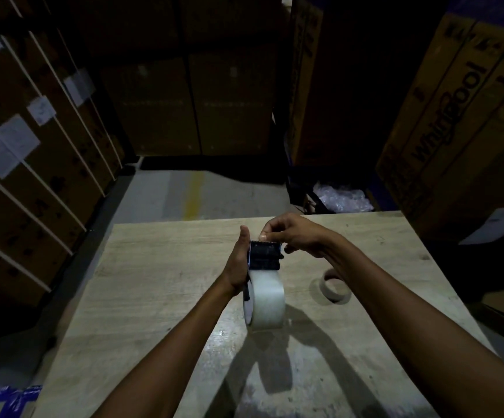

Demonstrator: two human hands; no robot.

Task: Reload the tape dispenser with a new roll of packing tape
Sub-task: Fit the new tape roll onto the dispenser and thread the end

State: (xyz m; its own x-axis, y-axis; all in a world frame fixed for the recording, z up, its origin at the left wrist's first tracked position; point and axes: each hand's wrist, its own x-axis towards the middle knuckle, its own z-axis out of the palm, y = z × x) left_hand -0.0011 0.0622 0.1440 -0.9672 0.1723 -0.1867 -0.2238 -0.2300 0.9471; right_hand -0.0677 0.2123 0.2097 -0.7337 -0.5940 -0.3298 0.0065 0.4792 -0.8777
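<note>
A black tape dispenser (264,255) is held above the wooden table (154,282), its toothed blade pointing away from me. A full roll of clear packing tape (265,300) sits mounted at its near end. My left hand (238,263) grips the dispenser's left side. My right hand (287,233) pinches at the serrated blade edge with thumb and fingertips; whether it holds the tape end there is too dark to tell. An empty cardboard tape core (336,286) lies on the table to the right of the dispenser.
Stacked cardboard boxes (33,152) line the left side, and more boxes (456,122) stand at the right and back. Crumpled plastic wrap (342,197) lies beyond the table's far edge. A concrete floor strip (190,191) with a yellow line runs ahead.
</note>
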